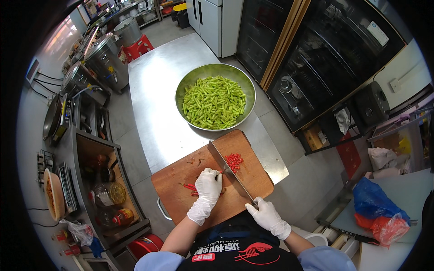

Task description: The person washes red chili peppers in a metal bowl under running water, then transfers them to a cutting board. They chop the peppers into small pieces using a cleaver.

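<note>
On a wooden cutting board point(190, 166), my gloved right hand point(268, 216) grips the handle of a broad-bladed kitchen knife point(230, 171), its blade across the board. My gloved left hand point(209, 184) presses a red chili against the board beside the blade, its fingertips curled; only a bit of that chili shows. Whole red chilies point(189, 186) lie to the left of this hand. Chopped red chili pieces point(234, 162) are on the blade's right side. Small stem bits point(200, 162) lie near the board's upper left. Beyond the board is a large metal bowl point(250, 76) of cut green vegetable pieces point(215, 101).
The board rests on a stainless steel table point(159, 84). Glass-door cabinets point(312, 64) stand at the right. A shelf unit with bottles point(108, 194) is at the left, with large metal pots point(105, 54) behind it. Plastic bags point(376, 200) lie on a surface at lower right.
</note>
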